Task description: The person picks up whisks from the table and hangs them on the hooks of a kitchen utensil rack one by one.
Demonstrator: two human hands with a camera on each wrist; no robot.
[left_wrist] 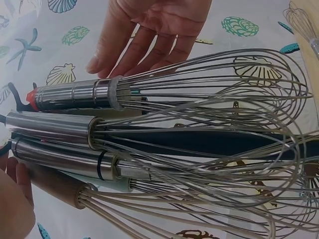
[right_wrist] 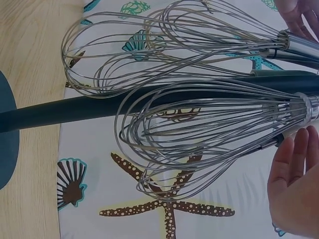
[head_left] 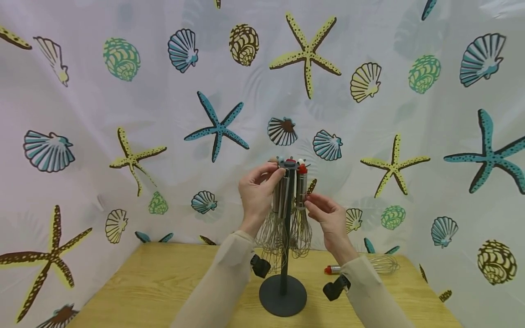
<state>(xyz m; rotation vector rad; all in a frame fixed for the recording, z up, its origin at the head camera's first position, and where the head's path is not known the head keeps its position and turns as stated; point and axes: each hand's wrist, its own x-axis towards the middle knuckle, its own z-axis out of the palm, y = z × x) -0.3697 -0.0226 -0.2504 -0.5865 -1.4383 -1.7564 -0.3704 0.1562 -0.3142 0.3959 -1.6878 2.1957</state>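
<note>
A dark stand carries several wire whisks hanging handle-up from hooks round its top. My left hand is up at the hooks, thumb and forefinger pinching the top of a steel-handled whisk. In the left wrist view, a whisk with a brown handle hangs beside that hand's fingers. On the right side, my right hand touches the lower handle of a red-tipped whisk with extended fingertips. Its fingers lie alongside the handle's end in the right wrist view.
Another red-tipped whisk lies on the wooden table, partly behind my right forearm. Behind the table hangs a white curtain printed with shells and starfish. A small black device sits at each wrist.
</note>
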